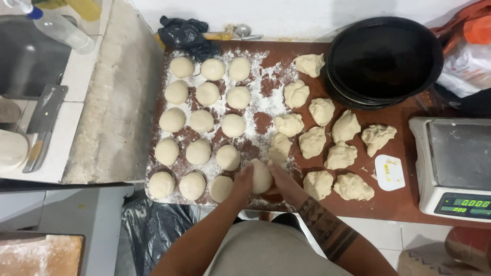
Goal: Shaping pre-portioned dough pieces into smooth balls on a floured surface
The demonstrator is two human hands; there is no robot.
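Both hands meet at the near edge of the brown worktop (399,199), cupped around one dough ball (261,176). The left hand (243,180) presses its left side and the right hand (279,180) its right, fingers curved against the dough rather than clenched, so the ball sits upright between the palms on the floured patch. That hold suits rounding: the pressure comes from both sides at once.

To the left, the finished balls (202,121) lie in neat rows on the flour (261,105), apart from each other so they do not stick. To the right, the rough lumps (340,155) lie loose and irregular on bare wood, near at hand. A white scraper (389,172) lies beside them, and a digital scale (452,163) stands at the right edge, close enough to serve the lumps. A stack of black pans (383,59) sits at the far right corner, out of the working area.

The fingertips are hidden behind the ball, so how far they wrap under it cannot be told. The scale, a red and white bag (468,56) and a spray bottle (56,25) by the sink (23,56) are cut off by the frame. A cleaver (43,122) lies beside the sink; the black bag (184,33) at the back hides whatever lies under it.
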